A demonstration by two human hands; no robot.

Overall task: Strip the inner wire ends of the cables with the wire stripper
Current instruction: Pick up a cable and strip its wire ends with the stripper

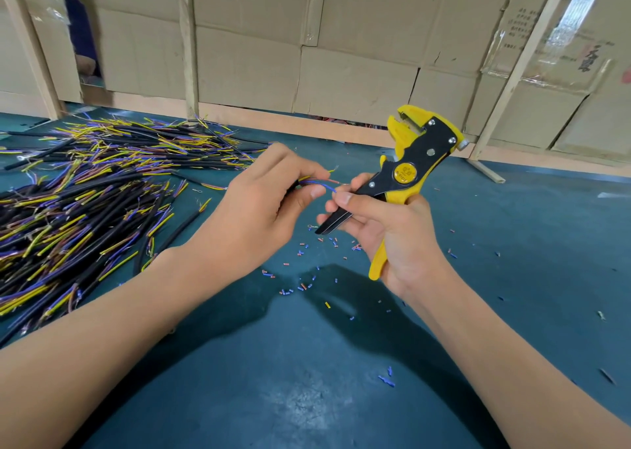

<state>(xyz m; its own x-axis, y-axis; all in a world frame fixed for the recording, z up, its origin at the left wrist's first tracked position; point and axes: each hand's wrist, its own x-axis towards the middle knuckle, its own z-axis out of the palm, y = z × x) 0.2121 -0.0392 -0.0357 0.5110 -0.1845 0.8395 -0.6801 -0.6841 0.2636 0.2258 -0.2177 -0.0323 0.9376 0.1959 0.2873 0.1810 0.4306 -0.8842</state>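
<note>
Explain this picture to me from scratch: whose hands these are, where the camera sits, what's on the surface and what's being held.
No machine here: a person works bare-handed, filmed by a camera on their own head looking down. The left hand holds a cable, its thin coloured inner wires sticking out. The right hand grips a yellow and black wire stripper, and its fingers also touch the blue wire. On the blue-green surface lie a pile of black cables and small bits of cut insulation.

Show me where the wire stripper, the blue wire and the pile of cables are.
wire stripper [404, 174]: head view, on its round yellow badge.
blue wire [324, 184]: head view, on its bare stretch between the two hands.
pile of cables [88, 189]: head view, on the middle of the heap.
</note>
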